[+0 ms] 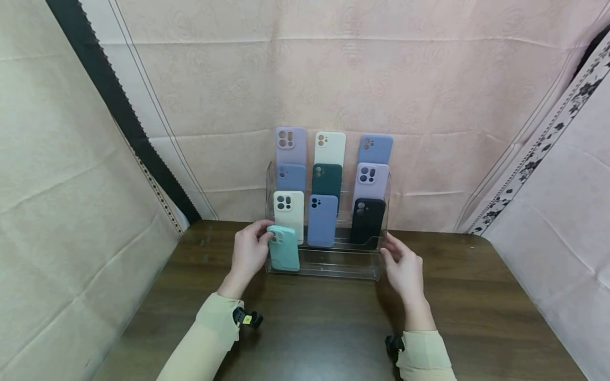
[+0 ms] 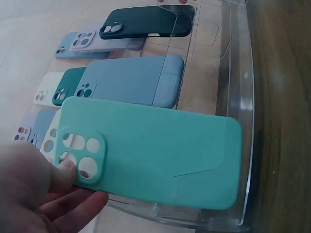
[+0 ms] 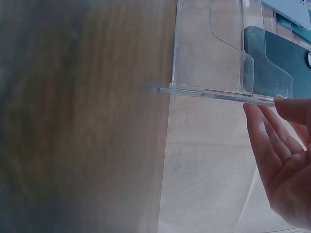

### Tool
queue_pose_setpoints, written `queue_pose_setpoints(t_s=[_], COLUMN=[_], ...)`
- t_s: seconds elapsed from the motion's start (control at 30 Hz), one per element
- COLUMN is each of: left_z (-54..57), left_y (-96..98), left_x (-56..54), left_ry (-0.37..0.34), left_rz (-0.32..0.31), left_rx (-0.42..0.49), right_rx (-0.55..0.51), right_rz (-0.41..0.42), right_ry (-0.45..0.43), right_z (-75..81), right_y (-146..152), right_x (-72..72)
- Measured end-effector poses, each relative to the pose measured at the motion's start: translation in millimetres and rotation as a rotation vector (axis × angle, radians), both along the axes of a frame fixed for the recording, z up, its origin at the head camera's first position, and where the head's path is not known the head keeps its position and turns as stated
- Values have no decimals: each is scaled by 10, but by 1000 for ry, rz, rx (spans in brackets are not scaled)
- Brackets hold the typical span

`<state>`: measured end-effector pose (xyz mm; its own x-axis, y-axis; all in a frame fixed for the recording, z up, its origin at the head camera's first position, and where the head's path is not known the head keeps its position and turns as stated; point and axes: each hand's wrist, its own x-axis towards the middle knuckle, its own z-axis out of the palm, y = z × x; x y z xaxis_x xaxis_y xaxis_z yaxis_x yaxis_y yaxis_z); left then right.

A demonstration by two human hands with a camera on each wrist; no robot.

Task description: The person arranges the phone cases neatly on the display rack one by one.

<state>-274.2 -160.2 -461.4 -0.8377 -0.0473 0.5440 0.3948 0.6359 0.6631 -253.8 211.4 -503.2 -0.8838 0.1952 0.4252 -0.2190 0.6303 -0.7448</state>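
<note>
My left hand (image 1: 250, 248) pinches a turquoise phone case (image 1: 286, 253) by its upper left edge, at the left end of the front tier of a clear acrylic display stand (image 1: 338, 271). In the left wrist view the thumb lies by the camera cutouts of the case, with fingers behind it. My right hand (image 1: 404, 269) grips the stand's right side panel; in the right wrist view the thumb (image 3: 290, 109) is at the panel's edge and the fingers are against its outer face. Behind the turquoise case stand a white case (image 1: 289, 217), a blue case (image 1: 322, 221) and a black case (image 1: 368, 221).
Higher tiers hold more cases, among them a dark green case (image 1: 326, 179), a lilac case (image 1: 371, 179) and a pale mint case (image 1: 330, 148). The stand rests on a brown wooden table (image 1: 314, 323) against a cream cloth backdrop (image 1: 229, 106). Cloth also hangs on both sides.
</note>
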Motion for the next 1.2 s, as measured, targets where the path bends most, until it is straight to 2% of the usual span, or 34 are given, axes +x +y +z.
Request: queue_pose_setpoints(t_s=[0.13,0.3,0.5,0.7,0.87,0.97,1.07,1.2], left_z=[31,31,-46,-116,-174,-220,-303,-461], left_y=[43,82,57,-39,-266,-465,-697,-1048], left_x=[-10,13,25,76,161,203,269,392], left_ry=[-2,60,119,229,288,292,253,128], left_rz=[13,57,57,29,13,33,54,67], left_rx=[-68,-141,-136,-91,-49,-61,-83,-176], right_rx=[4,7,18,34,47,37,12,-38], right_rz=[-5,-2,4,11,12,20,5,-44], right_ry=[-3,11,11,-10,-39,-49,-67,-68], right_z=[14,8,-6,5,-14,-14,6,92], right_y=[10,5,2,-2,7,27,59,112], right_x=[4,11,23,46,47,46,70,143])
